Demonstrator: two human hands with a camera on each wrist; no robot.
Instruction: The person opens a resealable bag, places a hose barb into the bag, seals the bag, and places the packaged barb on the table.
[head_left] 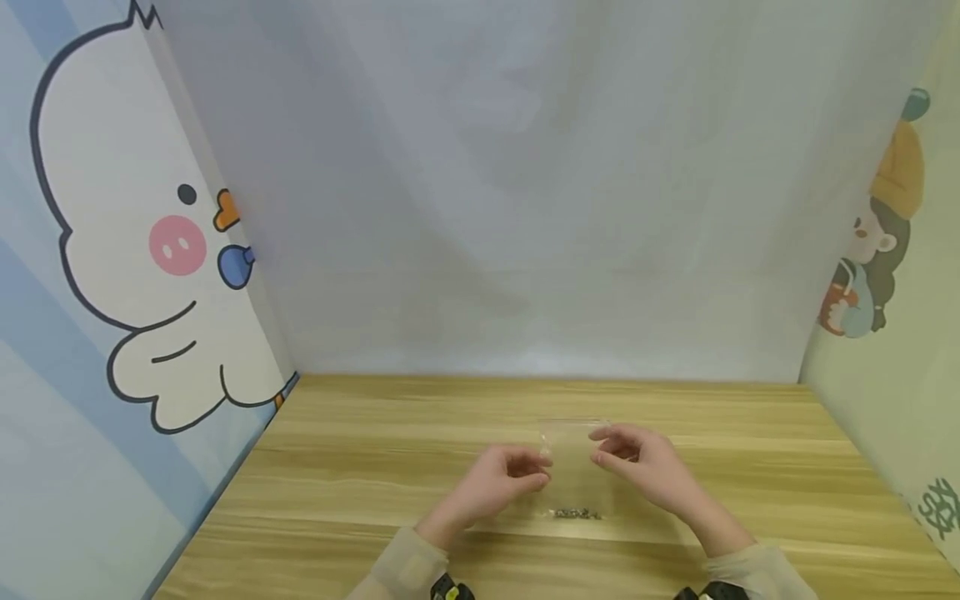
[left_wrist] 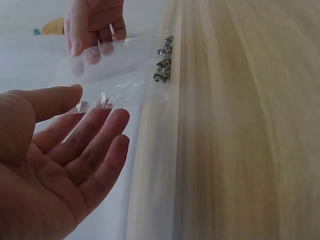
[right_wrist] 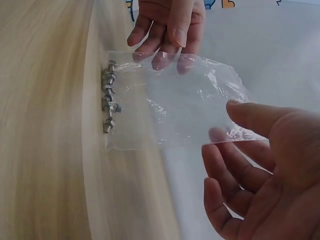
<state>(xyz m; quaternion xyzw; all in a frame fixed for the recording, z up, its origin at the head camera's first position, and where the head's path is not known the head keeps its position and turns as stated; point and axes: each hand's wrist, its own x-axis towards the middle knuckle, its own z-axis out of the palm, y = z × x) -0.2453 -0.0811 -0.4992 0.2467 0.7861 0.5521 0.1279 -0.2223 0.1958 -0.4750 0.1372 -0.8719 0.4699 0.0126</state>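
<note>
A clear plastic zip bag (head_left: 573, 467) stands upright between both hands, above the wooden table. Small metal bolts or screws (head_left: 576, 513) lie in a row along its bottom edge. My left hand (head_left: 498, 482) holds the bag's left side lightly, its thumb in front and fingertips behind the film. On the opposite side my right hand (head_left: 648, 467) holds the other edge the same way. The left wrist view shows the metal pieces (left_wrist: 163, 60) bunched at the bag's lower end. In the right wrist view, the film (right_wrist: 175, 100) looks creased and shiny.
The wooden tabletop (head_left: 360, 433) spreads around the hands. A pale grey backdrop (head_left: 487, 208) rises behind it. Side panels carry a white cartoon bird (head_left: 112, 183) on the left and a cartoon figure in a hat (head_left: 877, 250) on the right.
</note>
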